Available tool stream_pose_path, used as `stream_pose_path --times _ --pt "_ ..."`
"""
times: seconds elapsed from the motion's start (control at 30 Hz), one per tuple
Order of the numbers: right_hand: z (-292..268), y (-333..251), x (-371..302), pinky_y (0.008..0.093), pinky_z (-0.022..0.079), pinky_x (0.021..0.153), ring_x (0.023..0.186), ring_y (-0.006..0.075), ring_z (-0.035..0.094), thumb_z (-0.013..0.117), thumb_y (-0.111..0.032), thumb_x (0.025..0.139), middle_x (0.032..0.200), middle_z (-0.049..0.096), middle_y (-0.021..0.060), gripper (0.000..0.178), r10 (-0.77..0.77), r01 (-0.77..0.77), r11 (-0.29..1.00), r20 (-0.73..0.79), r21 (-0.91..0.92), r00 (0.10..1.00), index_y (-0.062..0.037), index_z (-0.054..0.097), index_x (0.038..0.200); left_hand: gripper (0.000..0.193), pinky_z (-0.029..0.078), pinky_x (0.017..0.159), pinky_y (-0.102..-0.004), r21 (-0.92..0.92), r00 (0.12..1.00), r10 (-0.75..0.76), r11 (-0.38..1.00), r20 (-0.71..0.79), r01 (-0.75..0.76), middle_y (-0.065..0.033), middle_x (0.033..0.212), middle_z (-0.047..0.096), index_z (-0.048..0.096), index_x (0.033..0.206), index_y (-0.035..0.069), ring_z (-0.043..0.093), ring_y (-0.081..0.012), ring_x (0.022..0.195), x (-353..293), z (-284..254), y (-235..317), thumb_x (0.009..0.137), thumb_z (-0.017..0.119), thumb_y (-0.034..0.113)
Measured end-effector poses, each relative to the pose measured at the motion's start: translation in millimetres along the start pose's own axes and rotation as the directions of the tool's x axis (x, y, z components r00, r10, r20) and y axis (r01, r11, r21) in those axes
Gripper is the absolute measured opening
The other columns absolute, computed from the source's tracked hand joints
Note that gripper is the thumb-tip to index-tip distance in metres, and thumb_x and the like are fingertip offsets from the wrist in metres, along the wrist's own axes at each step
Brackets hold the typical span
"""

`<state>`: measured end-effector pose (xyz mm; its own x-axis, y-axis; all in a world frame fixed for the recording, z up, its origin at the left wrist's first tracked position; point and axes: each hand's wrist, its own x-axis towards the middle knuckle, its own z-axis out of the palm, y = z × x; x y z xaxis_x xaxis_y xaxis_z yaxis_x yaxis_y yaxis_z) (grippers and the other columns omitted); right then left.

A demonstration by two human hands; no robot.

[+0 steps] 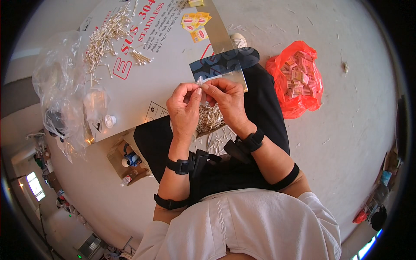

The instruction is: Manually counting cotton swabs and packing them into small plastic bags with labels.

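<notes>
My left hand (184, 109) and my right hand (230, 103) meet above my lap at the table's edge. Thumbs and fingertips of both are closed in a pinch on a small clear plastic bag (199, 80), mostly hidden by the fingers. Just below them, between my legs, a box of loose cotton swabs (211, 119) shows, partly covered by my hands. A dark patterned sheet (216, 63) lies beyond my right hand at the table's edge. On the table, a large heap of cotton swabs (106, 45) is spread at the far left, with a smaller bunch (141, 56) beside it.
The metal-topped table (134, 97) holds yellow cards (196, 21), a crumpled clear plastic bag (58, 82) and a small white round tub (110, 121). At right, a red plastic bag (277, 71) of pink packets stands on the floor among scattered swabs. An open carton (116, 157) sits lower left.
</notes>
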<state>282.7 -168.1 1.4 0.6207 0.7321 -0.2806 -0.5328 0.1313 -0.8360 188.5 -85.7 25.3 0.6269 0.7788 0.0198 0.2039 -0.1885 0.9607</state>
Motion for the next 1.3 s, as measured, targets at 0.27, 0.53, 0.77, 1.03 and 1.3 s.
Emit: stream_pose_path --times 0.27,0.53,0.77,1.03,1.3 --pt "0.7 -1.8 0.0 0.0185 0.043 0.050 0.058 0.0041 0.054 0.066 -0.013 0.091 0.068 0.063 0.0004 0.014 0.001 -0.002 1.000 -0.012 -0.024 1.000 0.0004 0.068 0.086 0.004 0.043 0.059 -0.0193 -0.005 1.000 0.020 1.000 -0.001 -0.020 0.0014 0.077 0.060 0.062 0.090 0.000 0.052 -0.0033 0.066 0.4 0.9 -0.1 0.088 0.065 0.002" --pt "-1.1 1.0 0.6 0.0196 0.043 0.050 0.058 0.0048 0.054 0.065 -0.012 0.091 0.067 0.062 0.0005 0.015 0.019 -0.018 0.999 -0.021 0.045 1.000 0.0013 0.069 0.087 0.004 0.040 0.056 -0.0185 -0.012 1.000 0.009 1.000 -0.013 -0.009 0.0023 0.075 0.059 0.062 0.089 0.000 0.047 -0.0017 0.063 0.5 1.3 -1.6 0.087 0.065 0.002" --pt "-1.5 2.6 1.2 0.0203 0.043 0.050 0.057 0.0051 0.053 0.065 -0.011 0.091 0.066 0.061 0.0011 0.015 0.024 -0.022 0.997 -0.017 0.068 1.000 0.0022 0.070 0.087 0.004 0.039 0.055 -0.0182 -0.012 1.000 0.019 1.000 -0.002 -0.019 0.0024 0.076 0.059 0.062 0.089 0.000 0.047 -0.0016 0.063 0.9 0.1 -2.3 0.088 0.065 0.003" --pt "-2.8 2.3 1.2 0.0196 0.043 0.050 0.057 0.0049 0.053 0.067 -0.010 0.090 0.066 0.061 0.0007 0.013 0.024 -0.023 0.997 -0.005 0.072 1.000 0.0013 0.070 0.086 0.007 0.045 0.062 -0.0198 -0.070 1.000 -0.007 0.998 0.003 0.008 0.0001 0.079 0.062 0.062 0.090 0.000 0.053 -0.0034 0.068 0.2 2.7 0.3 0.086 0.066 0.002" --pt "-4.5 5.1 3.7 0.0192 0.042 0.051 0.058 0.0047 0.053 0.066 -0.010 0.090 0.068 0.061 -0.0003 0.011 0.047 -0.046 0.992 -0.003 0.115 0.999 0.0001 0.068 0.085 0.011 0.048 0.065 -0.0224 0.022 1.000 -0.001 1.000 0.016 0.001 -0.0029 0.081 0.064 0.063 0.089 -0.001 0.057 -0.0074 0.069 0.5 1.5 -2.0 0.080 0.067 -0.004"
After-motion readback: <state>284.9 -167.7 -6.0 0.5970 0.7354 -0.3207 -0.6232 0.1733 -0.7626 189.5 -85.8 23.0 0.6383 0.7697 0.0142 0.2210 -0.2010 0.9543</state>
